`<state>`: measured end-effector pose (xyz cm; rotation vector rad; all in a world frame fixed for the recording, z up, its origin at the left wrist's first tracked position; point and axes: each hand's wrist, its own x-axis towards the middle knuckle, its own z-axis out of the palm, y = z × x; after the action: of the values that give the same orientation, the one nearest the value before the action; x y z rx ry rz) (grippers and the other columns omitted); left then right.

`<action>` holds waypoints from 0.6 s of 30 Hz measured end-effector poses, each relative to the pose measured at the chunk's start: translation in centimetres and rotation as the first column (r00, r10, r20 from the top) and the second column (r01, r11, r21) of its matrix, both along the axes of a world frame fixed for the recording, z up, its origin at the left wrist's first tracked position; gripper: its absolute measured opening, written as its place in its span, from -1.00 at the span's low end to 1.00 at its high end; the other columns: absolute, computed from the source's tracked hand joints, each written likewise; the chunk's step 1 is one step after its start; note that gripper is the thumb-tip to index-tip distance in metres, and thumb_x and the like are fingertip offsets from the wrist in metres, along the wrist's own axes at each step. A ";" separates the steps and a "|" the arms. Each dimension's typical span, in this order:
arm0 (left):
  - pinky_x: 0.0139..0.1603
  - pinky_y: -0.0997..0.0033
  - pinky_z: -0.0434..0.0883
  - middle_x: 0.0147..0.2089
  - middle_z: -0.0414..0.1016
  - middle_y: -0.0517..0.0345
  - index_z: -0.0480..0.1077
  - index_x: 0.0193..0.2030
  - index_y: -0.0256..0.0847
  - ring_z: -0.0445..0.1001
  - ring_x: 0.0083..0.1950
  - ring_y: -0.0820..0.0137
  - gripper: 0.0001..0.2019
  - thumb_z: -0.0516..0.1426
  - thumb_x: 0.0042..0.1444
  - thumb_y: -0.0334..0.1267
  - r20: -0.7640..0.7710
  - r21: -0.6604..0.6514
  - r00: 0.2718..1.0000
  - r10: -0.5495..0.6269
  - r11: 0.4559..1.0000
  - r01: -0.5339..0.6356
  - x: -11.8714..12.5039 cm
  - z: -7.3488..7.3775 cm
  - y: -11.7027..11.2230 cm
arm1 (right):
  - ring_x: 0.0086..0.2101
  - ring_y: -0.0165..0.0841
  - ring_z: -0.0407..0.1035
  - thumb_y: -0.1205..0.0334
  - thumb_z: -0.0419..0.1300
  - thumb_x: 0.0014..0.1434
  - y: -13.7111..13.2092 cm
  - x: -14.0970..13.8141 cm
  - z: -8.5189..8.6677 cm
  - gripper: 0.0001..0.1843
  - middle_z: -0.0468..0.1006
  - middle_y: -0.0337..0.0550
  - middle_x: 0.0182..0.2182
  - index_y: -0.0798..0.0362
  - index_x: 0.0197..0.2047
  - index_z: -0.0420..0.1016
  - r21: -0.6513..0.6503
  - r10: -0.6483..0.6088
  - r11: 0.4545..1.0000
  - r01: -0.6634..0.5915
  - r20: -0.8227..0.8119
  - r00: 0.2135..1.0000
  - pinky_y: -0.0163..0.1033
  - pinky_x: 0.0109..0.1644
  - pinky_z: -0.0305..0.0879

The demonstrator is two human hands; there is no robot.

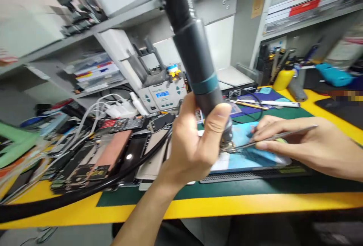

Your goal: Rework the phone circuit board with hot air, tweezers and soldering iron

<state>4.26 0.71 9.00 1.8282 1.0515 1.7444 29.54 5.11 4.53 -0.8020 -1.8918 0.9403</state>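
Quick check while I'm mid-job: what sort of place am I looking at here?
Most likely a phone or electronics repair bench. The left hand grips a hot-air tool, the right hand holds tweezers, a station with a blue display sits behind, and opened phones lie at the left.

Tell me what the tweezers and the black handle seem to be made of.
Tweezers in the right hand: probably bare steel, grey with a bright sheen. Handle in the left hand: likely matte black plastic, dull, without glare.
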 end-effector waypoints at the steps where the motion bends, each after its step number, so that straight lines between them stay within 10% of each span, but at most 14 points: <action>1: -0.10 0.29 0.47 -0.14 0.54 0.21 0.47 -0.05 0.01 0.52 -0.14 0.37 -0.74 0.23 0.44 0.12 0.021 0.014 1.000 -0.003 1.000 0.002 0.1 -0.2 0.2 | -0.26 -0.08 0.61 0.06 0.60 0.19 -0.1 -0.2 0.4 -0.93 0.78 -0.02 -0.32 -0.19 -0.30 0.87 -0.035 0.049 0.998 -0.049 0.006 0.999 -0.01 -0.21 0.54; 18: -0.04 0.28 0.53 -0.16 0.59 0.16 0.58 -0.03 -0.03 0.58 -0.08 0.30 -0.77 0.28 0.41 0.05 0.036 0.099 0.999 0.036 0.994 -0.039 -0.5 -0.3 0.6 | -0.18 -0.13 0.59 0.12 0.61 0.16 -0.4 -0.6 0.8 -0.90 0.77 -0.02 -0.28 -0.10 -0.26 0.89 -0.117 0.043 0.992 -0.045 -0.022 0.999 -0.06 -0.11 0.49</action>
<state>3.78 1.35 8.74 1.8417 1.0081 1.8747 28.99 4.71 5.36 -0.8198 -1.8573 1.0919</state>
